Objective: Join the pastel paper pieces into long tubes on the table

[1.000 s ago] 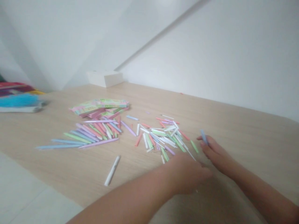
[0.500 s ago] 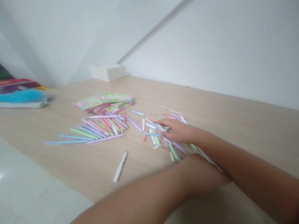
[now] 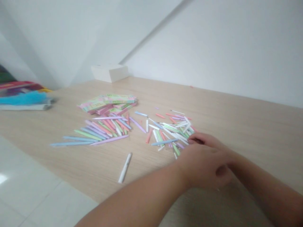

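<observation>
My left hand (image 3: 202, 167) and my right hand (image 3: 204, 140) are bunched together at the near right edge of a loose heap of pastel paper sticks (image 3: 170, 132). The fingers of my right hand touch the heap, and my left hand partly covers that hand. Their curled fingers hide whether anything is held. A pale blue stick (image 3: 164, 142) lies across the heap. Further left, more sticks lie side by side in a fanned group (image 3: 101, 129). A single white stick (image 3: 124, 167) rests apart on the wood.
Behind the sticks lies a stack of pink-and-green paper packets (image 3: 107, 104). A white box (image 3: 109, 73) stands against the wall on the wooden table (image 3: 71, 164). Blue and multicoloured soft items (image 3: 25, 99) lie at the far left. Tiled floor (image 3: 30, 195) shows beyond the table's near edge.
My right hand has drawn back from the top of the heap toward its near edge and now sits against my left hand. The blue strip held earlier now lies on the heap.
</observation>
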`<state>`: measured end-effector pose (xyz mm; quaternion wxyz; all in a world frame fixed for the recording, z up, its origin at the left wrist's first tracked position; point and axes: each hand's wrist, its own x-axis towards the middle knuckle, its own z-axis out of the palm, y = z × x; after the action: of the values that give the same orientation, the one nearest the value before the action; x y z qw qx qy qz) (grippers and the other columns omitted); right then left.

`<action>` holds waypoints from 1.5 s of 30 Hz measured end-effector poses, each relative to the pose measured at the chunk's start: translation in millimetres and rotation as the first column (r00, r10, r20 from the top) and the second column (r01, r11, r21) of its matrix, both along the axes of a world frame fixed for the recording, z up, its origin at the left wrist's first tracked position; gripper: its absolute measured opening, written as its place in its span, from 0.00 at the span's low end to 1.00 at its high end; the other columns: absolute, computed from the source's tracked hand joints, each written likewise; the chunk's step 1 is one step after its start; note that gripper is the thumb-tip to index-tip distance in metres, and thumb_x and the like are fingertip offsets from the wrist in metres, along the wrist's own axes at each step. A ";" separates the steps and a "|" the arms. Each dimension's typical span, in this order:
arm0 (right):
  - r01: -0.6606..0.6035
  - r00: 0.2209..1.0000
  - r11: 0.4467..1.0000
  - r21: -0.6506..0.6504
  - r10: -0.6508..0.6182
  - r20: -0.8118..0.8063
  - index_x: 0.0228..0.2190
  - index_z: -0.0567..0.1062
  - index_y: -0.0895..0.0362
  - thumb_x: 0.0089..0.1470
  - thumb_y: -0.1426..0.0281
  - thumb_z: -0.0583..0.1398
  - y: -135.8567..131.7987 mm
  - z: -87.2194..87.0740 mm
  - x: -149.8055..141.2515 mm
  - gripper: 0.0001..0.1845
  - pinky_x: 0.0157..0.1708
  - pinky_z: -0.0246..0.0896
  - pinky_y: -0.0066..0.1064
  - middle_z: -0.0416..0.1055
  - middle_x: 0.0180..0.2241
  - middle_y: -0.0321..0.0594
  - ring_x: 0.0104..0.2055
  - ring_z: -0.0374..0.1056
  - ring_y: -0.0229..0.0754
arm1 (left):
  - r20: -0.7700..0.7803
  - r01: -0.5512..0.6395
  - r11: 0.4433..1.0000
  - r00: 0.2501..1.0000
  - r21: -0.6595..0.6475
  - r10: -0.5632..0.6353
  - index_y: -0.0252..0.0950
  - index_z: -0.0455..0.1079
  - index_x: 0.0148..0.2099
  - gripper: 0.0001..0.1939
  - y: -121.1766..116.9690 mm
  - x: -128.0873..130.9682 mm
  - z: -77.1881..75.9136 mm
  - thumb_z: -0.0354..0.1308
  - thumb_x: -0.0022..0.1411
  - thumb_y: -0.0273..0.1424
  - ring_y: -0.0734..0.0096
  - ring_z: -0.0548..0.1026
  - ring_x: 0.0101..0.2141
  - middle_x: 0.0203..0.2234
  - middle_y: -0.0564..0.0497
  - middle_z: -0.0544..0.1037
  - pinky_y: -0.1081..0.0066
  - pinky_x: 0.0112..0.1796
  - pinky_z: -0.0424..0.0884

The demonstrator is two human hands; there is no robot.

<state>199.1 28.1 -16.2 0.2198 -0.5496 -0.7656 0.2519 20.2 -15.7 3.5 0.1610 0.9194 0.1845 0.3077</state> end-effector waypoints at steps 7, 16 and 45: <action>0.241 0.896 0.969 0.047 -0.204 -0.393 0.48 0.79 0.51 0.59 0.59 0.59 -31.3 -16.5 17.0 0.18 0.49 0.70 0.43 0.79 0.48 0.44 0.49 0.74 0.53 | -0.005 -0.243 0.944 0.969 -0.222 0.248 0.41 0.71 0.53 0.17 22.8 2.4 -15.6 0.45 0.69 0.32 0.64 0.78 0.43 0.44 0.49 0.81 0.64 0.47 0.76; 0.186 0.868 0.982 -0.041 -0.184 -0.461 0.36 0.81 0.52 0.54 0.56 0.66 -35.9 -9.9 1.9 0.14 0.46 0.72 0.40 0.81 0.38 0.41 0.43 0.76 0.51 | -0.105 -0.212 0.970 0.974 -0.121 0.200 0.42 0.69 0.60 0.21 30.5 -6.6 -12.5 0.47 0.68 0.28 0.63 0.78 0.48 0.49 0.48 0.80 0.62 0.52 0.74; 0.318 0.830 0.948 -0.004 -0.281 -0.482 0.40 0.79 0.54 0.55 0.51 0.64 -32.4 -17.3 1.4 0.20 0.29 0.72 0.34 0.78 0.29 0.39 0.27 0.72 0.41 | 0.076 -0.282 0.890 0.941 -0.358 0.329 0.40 0.73 0.55 0.16 57.9 -10.3 -31.7 0.52 0.67 0.29 0.67 0.78 0.46 0.44 0.52 0.82 0.67 0.50 0.73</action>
<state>200.5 -4.3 -33.4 0.4591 -0.5749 -0.6011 0.3122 10.0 42.2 -28.3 0.2800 0.8139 0.3662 0.3537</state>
